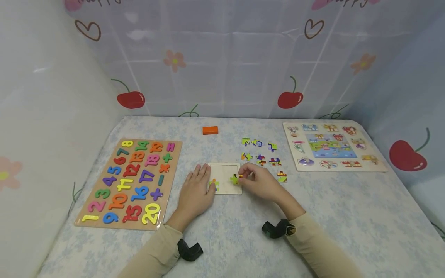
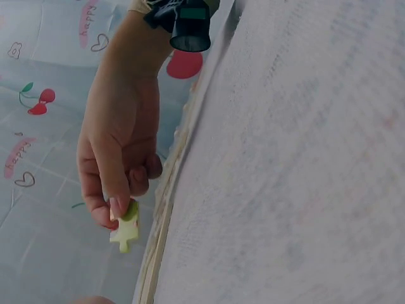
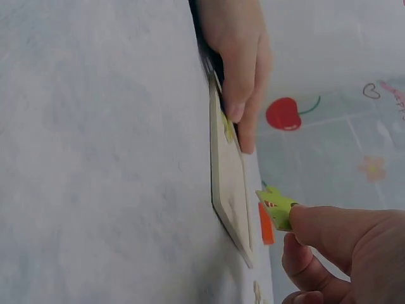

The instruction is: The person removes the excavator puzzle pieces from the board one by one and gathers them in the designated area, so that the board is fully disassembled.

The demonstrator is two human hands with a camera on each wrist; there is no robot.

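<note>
A pale wooden puzzle board (image 1: 224, 170) lies in front of the person, with one green-and-orange jigsaw piece (image 1: 217, 188) in its lower left corner. Along the board's left edge rests the left hand (image 1: 196, 193), palm down with its fingers extended and the thumb near that piece. Over the board's right side, the right hand (image 1: 260, 182) pinches a lime-green jigsaw piece (image 1: 234, 178) between thumb and fingers. The right wrist view shows this held piece (image 3: 275, 208) raised off the board (image 3: 231, 190). Its pale knob points down in the left wrist view.
Several loose jigsaw pieces (image 1: 260, 159) lie right of and beyond the board. A number puzzle (image 1: 175, 173) is on the left, a picture puzzle (image 1: 295, 158) at the back right. An orange block (image 1: 210, 130) sits near the back edge.
</note>
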